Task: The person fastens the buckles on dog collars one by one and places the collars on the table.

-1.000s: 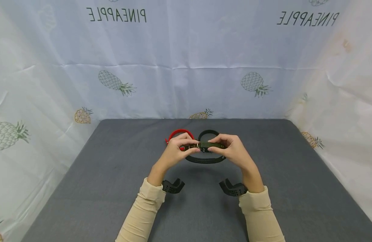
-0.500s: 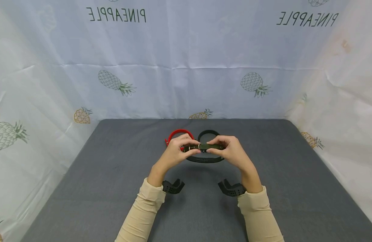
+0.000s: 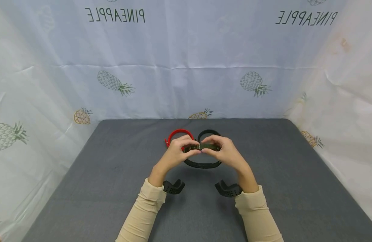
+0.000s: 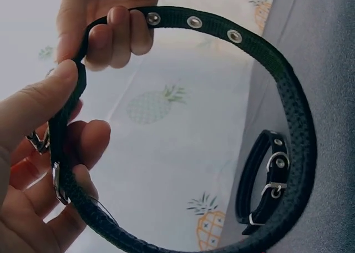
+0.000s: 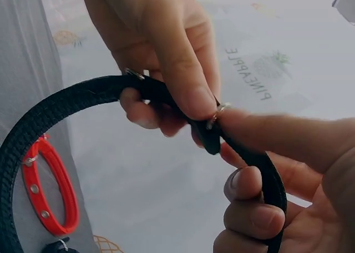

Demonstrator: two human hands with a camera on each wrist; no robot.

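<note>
Both hands hold up a dark green dog collar (image 4: 302, 131), bent into a loop that hangs below the fingers. My left hand (image 3: 173, 152) pinches the end with the metal buckle (image 4: 59, 183). From the other side my right hand (image 3: 224, 152) grips the strap end with the metal eyelets (image 4: 194, 22). In the right wrist view the strap's dark tip pokes out beside a small metal ring (image 5: 218, 114), between the left thumb and the right thumb. The fingertips of both hands almost meet there.
On the grey table (image 3: 113, 188) behind the hands lie a red collar (image 3: 180, 130) at the left and a black collar (image 3: 208, 131) at the right, both looped. A pineapple-print curtain (image 3: 186, 90) stands around the table's back and sides.
My right hand has slid left along the strap, closer to the left hand, and the hanging loop sits slightly lower. The left hand has hardly moved.
</note>
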